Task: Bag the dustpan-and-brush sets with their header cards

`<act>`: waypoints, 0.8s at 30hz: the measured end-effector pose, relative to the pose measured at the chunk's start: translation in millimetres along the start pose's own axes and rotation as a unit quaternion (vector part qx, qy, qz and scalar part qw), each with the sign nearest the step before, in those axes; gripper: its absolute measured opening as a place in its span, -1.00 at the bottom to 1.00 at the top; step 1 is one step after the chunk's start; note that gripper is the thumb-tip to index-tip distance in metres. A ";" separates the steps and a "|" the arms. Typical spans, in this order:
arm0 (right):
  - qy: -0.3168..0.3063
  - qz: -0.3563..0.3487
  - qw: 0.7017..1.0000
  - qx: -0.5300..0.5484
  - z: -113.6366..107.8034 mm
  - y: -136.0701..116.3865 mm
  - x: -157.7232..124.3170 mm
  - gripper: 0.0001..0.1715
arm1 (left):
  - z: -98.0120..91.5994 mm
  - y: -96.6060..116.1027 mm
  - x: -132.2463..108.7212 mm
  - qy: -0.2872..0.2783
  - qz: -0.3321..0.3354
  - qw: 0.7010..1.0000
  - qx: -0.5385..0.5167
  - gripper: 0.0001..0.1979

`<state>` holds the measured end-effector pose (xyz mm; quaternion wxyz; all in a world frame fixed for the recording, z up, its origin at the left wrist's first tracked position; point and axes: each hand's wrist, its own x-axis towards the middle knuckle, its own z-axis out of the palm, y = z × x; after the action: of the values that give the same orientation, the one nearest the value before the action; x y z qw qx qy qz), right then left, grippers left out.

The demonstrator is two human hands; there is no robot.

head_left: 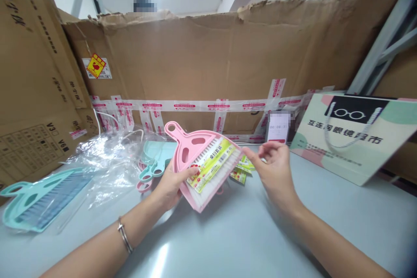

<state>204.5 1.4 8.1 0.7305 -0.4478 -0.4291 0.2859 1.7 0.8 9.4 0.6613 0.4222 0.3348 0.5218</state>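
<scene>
My left hand (171,184) grips a pink dustpan and brush set (195,147) by its lower left side, thumb over the front. The set is tilted above the table, its looped handle up to the left. White bristles and a yellow-green label card (213,165) show on its face. My right hand (275,165) is at the set's right corner; its thumb reaches the edge, the other fingers are loosely curled, and nothing shows in its grasp. Whether the thumb presses on the corner is unclear. Behind the set lie more label cards (244,165), partly hidden.
Teal dustpans (159,152) and clear plastic bags (110,160) lie left of centre. A bagged teal dustpan set (45,200) is at far left. A phone showing a timer (278,127) and a paper bag (352,139) stand right. A large cardboard box (195,56) spans the back.
</scene>
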 end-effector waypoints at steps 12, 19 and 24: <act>-0.216 0.375 0.881 0.193 24.3 3.1 -47.3 -0.65 | 1.3 3.3 -1.4 -0.056 0.041 0.985 0.159 -0.47; -0.170 0.365 0.891 0.207 17.7 4.7 -37.5 -0.65 | -58.9 57.6 20.1 0.222 0.283 0.651 0.669 -0.55; -0.165 0.379 0.891 0.189 17.3 5.7 -40.4 -0.70 | -85.3 59.2 32.0 0.213 0.121 0.486 0.839 -0.67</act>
<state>170.1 -21.4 -8.0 0.5565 -0.3763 -0.2787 0.6863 -90.3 55.6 27.3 -0.1672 0.6890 0.6907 0.1426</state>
